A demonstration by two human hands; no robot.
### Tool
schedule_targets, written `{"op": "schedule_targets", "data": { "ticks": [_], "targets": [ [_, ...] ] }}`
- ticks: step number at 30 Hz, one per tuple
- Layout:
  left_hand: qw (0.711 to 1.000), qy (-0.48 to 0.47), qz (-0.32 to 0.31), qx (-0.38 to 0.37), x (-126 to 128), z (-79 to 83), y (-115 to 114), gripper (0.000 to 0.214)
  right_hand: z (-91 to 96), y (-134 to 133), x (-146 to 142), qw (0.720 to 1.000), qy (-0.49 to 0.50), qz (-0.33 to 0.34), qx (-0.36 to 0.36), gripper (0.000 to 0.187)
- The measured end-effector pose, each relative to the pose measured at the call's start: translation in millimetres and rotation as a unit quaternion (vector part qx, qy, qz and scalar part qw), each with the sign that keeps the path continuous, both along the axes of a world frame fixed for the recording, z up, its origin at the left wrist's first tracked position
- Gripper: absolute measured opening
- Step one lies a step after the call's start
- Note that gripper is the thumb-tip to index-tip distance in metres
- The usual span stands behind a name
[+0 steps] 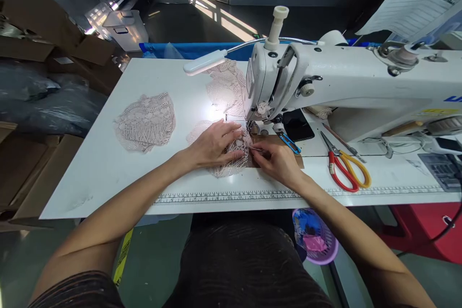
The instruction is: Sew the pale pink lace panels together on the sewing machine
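A pale pink lace piece (pixel 231 167) lies on the table at the needle area of the white sewing machine (pixel 260 84). My left hand (pixel 216 144) rests flat on this lace, fingers stretched towards the presser foot. Just right of the needle, my right hand (pixel 276 160) pinches the lace edge between thumb and fingers. Behind the needle, another lace piece (pixel 227 84) spreads under the lit lamp (pixel 205 62). A separate lace piece (pixel 146 122) lies flat to the left.
Right of my right hand are blue thread snips (pixel 289 143), a dark phone-like slab (pixel 298 125) and scissors (pixel 348 171) with red and yellow handles. A printed ruler (pixel 216 198) runs along the front edge. Below hangs a purple basket (pixel 327 250); cardboard boxes (pixel 46 173) stand left.
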State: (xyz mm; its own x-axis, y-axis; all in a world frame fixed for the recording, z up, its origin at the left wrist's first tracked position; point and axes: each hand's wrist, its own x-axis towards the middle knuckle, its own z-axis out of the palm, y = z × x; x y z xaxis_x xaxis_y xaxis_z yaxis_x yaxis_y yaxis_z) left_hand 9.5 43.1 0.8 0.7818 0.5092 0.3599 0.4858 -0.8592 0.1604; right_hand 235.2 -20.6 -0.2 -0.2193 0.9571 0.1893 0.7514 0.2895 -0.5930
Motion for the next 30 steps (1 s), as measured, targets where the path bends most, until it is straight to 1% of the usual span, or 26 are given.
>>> {"op": "schedule_targets", "data": {
  "ticks": [1,3,5,7,9,11,13,14,16,18,21,23,27,30],
  "targets": [
    [0.999,-0.036,-0.007,0.031,0.9,0.5,0.4,0.037,0.5,-1.5,-2.7,1.000,-0.013,0.009,0.008,0.024],
    [0.993,-0.078,-0.044,0.078,4.9,0.1,-1.5,0.021,1.3,-4.5,-9.2,0.998,-0.045,0.027,0.016,0.025],
    [0.987,-0.085,-0.095,0.093,9.3,-2.3,-4.1,0.018,2.1,-7.2,-15.9,0.995,-0.083,0.045,0.015,0.025],
    [0.986,-0.079,-0.128,0.075,11.6,-6.7,-5.0,0.019,3.6,-8.2,-20.3,0.991,-0.118,0.057,0.008,0.025],
    [0.987,-0.077,-0.135,0.036,11.4,-12.0,-3.8,0.019,6.2,-5.7,-19.1,0.989,-0.132,0.071,0.000,0.025],
    [0.988,-0.090,-0.129,-0.005,9.8,-16.9,-1.7,0.017,10.0,1.4,-10.8,0.987,-0.109,0.117,-0.019,0.025],
    [0.986,-0.109,-0.119,-0.032,8.5,-20.3,-0.6,0.016,13.9,12.4,2.8,0.981,-0.059,0.178,-0.049,0.025],
    [0.986,-0.117,-0.115,-0.040,8.2,-21.2,-0.7,0.017,15.2,18.5,10.1,0.980,-0.039,0.185,-0.062,0.026],
    [0.984,-0.126,-0.112,-0.051,8.3,-21.6,-1.8,0.018,15.5,29.8,22.2,0.990,-0.042,0.119,-0.057,0.029],
    [0.983,-0.134,-0.113,-0.054,8.5,-20.6,-2.8,0.017,12.0,37.4,28.1,0.994,-0.046,0.095,-0.042,0.031],
    [0.983,-0.142,-0.108,-0.040,7.9,-17.7,-2.2,0.016,2.2,40.7,26.1,0.989,-0.043,0.141,0.007,0.034],
    [0.985,-0.142,-0.096,-0.016,7.0,-15.9,-0.2,0.016,-4.1,39.7,21.7,0.984,-0.062,0.162,0.041,0.037],
    [0.986,-0.128,-0.088,0.061,5.6,-14.8,4.8,0.013,-11.5,37.7,16.4,0.974,-0.156,0.151,0.061,0.043],
    [0.984,-0.111,-0.107,0.087,5.6,-15.1,6.8,0.012,-15.2,37.8,16.7,0.967,-0.198,0.143,0.069,0.045]
  ]
}}
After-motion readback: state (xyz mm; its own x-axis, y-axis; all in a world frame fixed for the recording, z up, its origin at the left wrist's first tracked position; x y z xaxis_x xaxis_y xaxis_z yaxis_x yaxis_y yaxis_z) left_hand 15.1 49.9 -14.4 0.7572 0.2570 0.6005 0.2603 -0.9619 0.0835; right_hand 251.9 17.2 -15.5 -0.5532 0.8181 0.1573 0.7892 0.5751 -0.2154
